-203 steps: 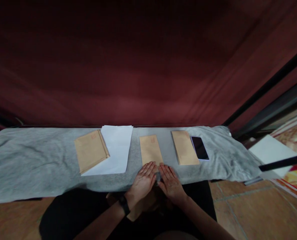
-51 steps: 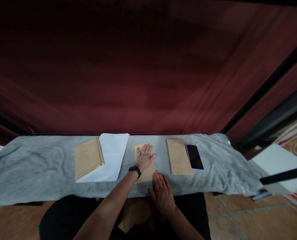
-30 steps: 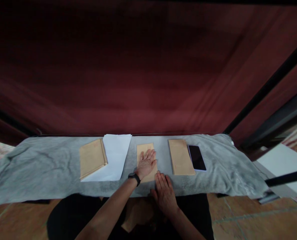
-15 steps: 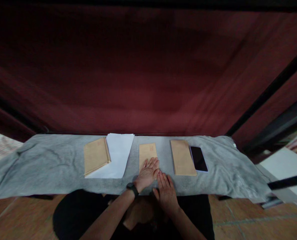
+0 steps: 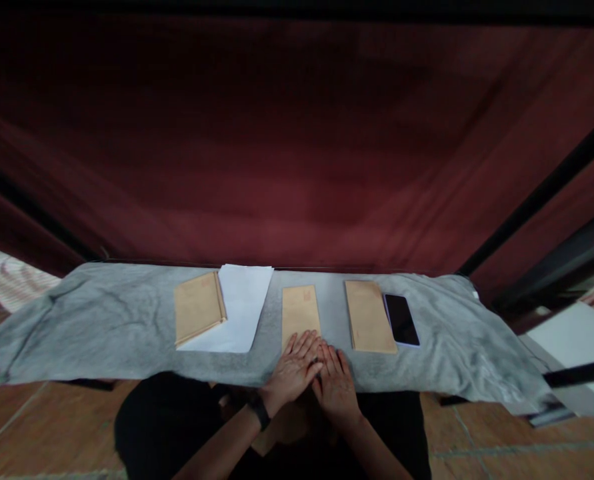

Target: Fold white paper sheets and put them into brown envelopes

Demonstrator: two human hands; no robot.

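Note:
A brown paper envelope lies lengthwise in the middle of the grey cloth, with small reddish print near its far right corner. My left hand, a dark band on its wrist, lies flat with fingers stretched over the envelope's near end. Right beside it, my right hand is also flat, its fingertips at the envelope's near right corner and touching or almost touching the left fingers. The near edge of the envelope is hidden under my hands.
To the left, a stack of brown envelopes overlaps white paper sheets. On the right, more brown envelopes lie against a dark-screened phone. The grey cloth covers a narrow surface before a dark red panel.
My left hand has slid back toward me along the envelope, uncovering more of it. My right hand stays close beside it. The whole view has shifted slightly.

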